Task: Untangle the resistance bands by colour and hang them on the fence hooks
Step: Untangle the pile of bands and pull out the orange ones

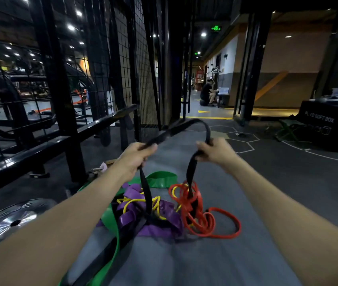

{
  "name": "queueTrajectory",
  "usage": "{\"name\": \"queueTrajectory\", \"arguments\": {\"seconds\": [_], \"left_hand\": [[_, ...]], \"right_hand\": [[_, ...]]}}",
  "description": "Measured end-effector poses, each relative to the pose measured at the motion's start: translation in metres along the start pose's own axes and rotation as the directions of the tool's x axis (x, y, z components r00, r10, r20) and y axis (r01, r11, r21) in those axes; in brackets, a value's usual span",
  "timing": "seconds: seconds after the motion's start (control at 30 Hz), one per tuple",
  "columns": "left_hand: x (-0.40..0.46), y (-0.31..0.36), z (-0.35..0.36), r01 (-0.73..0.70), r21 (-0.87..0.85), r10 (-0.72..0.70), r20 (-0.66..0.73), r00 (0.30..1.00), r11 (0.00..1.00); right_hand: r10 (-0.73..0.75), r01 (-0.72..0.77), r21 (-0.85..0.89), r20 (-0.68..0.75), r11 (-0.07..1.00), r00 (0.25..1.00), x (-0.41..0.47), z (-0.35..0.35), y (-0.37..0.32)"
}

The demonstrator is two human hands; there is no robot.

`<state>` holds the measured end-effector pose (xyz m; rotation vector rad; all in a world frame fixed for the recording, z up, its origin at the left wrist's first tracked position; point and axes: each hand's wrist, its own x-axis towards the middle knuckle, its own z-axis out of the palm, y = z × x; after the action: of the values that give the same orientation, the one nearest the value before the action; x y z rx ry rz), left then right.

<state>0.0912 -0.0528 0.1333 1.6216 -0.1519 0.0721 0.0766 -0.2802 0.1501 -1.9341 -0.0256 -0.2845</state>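
Both forearms reach out; left hand (136, 155) and right hand (213, 150) are clenched around the black band (186, 123), judged soft, stretchy, best gripped near the pile (160, 213).

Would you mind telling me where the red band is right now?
In the head view, the red band lies coiled on the grey mat, right of the purple band, below the right hand.
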Motion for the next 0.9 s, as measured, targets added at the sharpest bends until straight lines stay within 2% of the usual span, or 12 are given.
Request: {"name": "queueTrajectory", "arguments": {"seconds": [0.07, 0.13, 0.23, 0.3, 0.43, 0.47, 0.53, 0.6, 0.63, 0.7, 0.8, 0.9], "left_hand": [[-0.003, -0.004, 0.011, -0.006, 0.226, -0.022, 0.122, 0.992, 0.974], [-0.004, -0.007, 0.025, -0.034, 0.323, -0.027, 0.184, 0.983, 0.946], [-0.003, -0.006, 0.050, -0.079, 0.262, 0.011, 0.250, 0.968, 0.962], [-0.002, -0.003, 0.066, -0.136, 0.295, 0.047, 0.290, 0.956, 0.946], [-0.001, 0.003, 0.086, -0.141, 0.238, 0.087, 0.225, 0.971, 0.961], [0.000, 0.005, 0.087, -0.128, 0.200, 0.085, 0.210, 0.974, 0.971], [0.004, 0.011, 0.085, -0.110, 0.092, 0.093, 0.171, 0.981, 0.990], [0.009, 0.023, 0.080, -0.091, -0.034, 0.094, 0.102, 0.990, 0.995], [0.011, 0.030, 0.078, -0.093, -0.088, 0.100, 0.073, 0.992, 0.992], [0.014, 0.044, 0.074, -0.098, -0.185, 0.103, 0.016, 0.995, 0.978], [0.015, 0.059, 0.068, -0.079, -0.322, 0.076, -0.023, 0.997, 0.943], [0.017, 0.070, 0.063, -0.065, -0.391, 0.055, -0.037, 0.998, 0.918]], "right_hand": [[-0.094, 0.100, 0.154, -0.040, 0.983, 0.995, 0.002, -0.011, -0.029], [-0.137, 0.152, 0.300, -0.069, 0.942, 0.988, 0.002, -0.020, -0.053], [-0.173, 0.200, 0.364, -0.107, 0.910, 0.979, 0.003, -0.029, -0.072], [-0.190, 0.227, 0.405, -0.129, 0.886, 0.973, 0.004, -0.031, -0.077], [-0.179, 0.218, 0.453, -0.126, 0.865, 0.976, 0.003, -0.031, -0.070], [-0.179, 0.210, 0.403, -0.114, 0.891, 0.977, 0.004, -0.030, -0.063], [-0.163, 0.174, 0.161, -0.079, 0.971, 0.983, 0.006, -0.028, -0.042], [-0.116, 0.117, -0.078, 0.015, 0.990, 0.993, 0.002, -0.019, -0.022], [-0.093, 0.102, -0.138, 0.074, 0.985, 0.993, -0.003, -0.012, -0.015], [-0.073, 0.097, -0.168, 0.147, 0.981, 0.987, -0.011, 0.002, -0.003], [-0.129, 0.170, -0.161, 0.238, 0.972, 0.963, -0.018, 0.015, 0.005], [-0.188, 0.252, -0.289, 0.230, 0.924, 0.955, -0.016, 0.018, 0.007]]}}
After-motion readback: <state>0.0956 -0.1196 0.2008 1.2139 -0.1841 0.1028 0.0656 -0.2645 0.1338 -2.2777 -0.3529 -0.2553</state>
